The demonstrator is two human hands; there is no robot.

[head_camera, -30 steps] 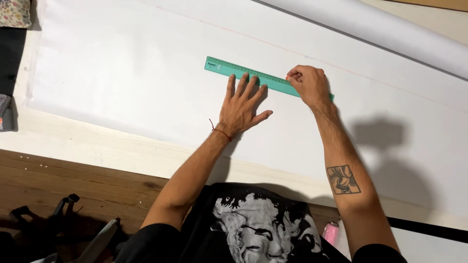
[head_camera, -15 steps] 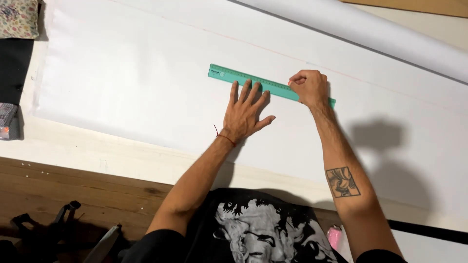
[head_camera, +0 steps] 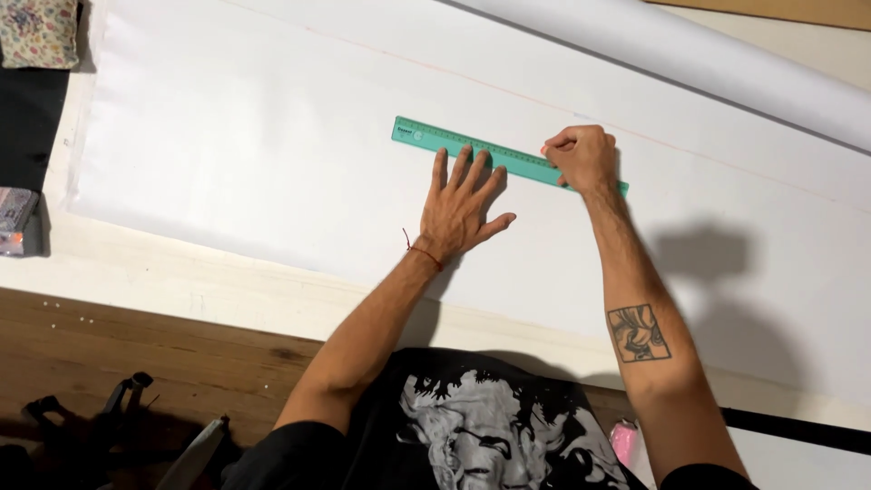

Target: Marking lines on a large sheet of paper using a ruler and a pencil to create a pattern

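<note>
The left hand (head_camera: 461, 204) lies flat with fingers spread, its fingertips pressing on the green ruler (head_camera: 435, 139), which lies slanted on the white sheet (head_camera: 254, 136). The right hand (head_camera: 583, 156) is closed in a loose fist over the ruler's right part and hides that part; what it pinches I cannot tell. Beyond both hands lies a white roll (head_camera: 708, 54). Far to the left of the left hand sit a floral fabric piece (head_camera: 36, 32) and a small packet (head_camera: 16, 218). A faint line crosses the sheet just beyond the ruler.
</note>
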